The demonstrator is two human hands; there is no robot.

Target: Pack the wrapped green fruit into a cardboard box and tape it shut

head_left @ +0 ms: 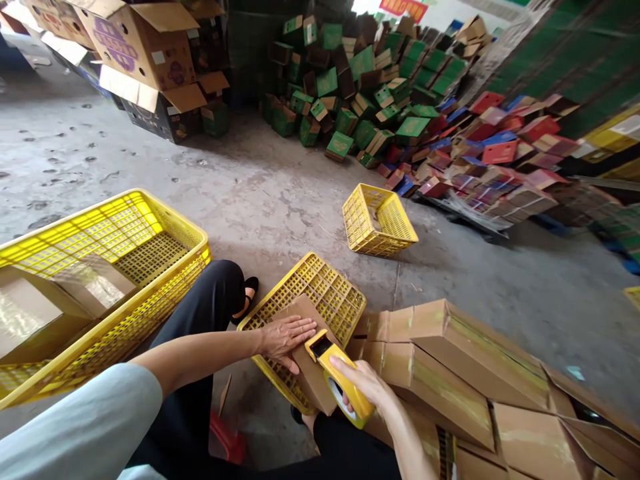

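A brown cardboard box [319,385] rests on an upturned yellow plastic crate [345,303] between my knees. My left hand [287,337] lies flat on the box, fingers stretched out. In my right hand [361,385] is a yellow tape dispenser [334,373], its fingers wrapped round the handle. The dispenser's front end is at the box's upper face, close to my left fingertips; whether tape sticks there I cannot tell. Part of the box is hidden under my hand and the dispenser.
On my left stands a large yellow basket [197,250] with cardboard boxes [93,287] in it. Stacked brown boxes [450,373] lie at my right. A smaller yellow crate [367,233] sits ahead. Piles of green boxes [340,143] and red and blue boxes [500,152] fill the back.
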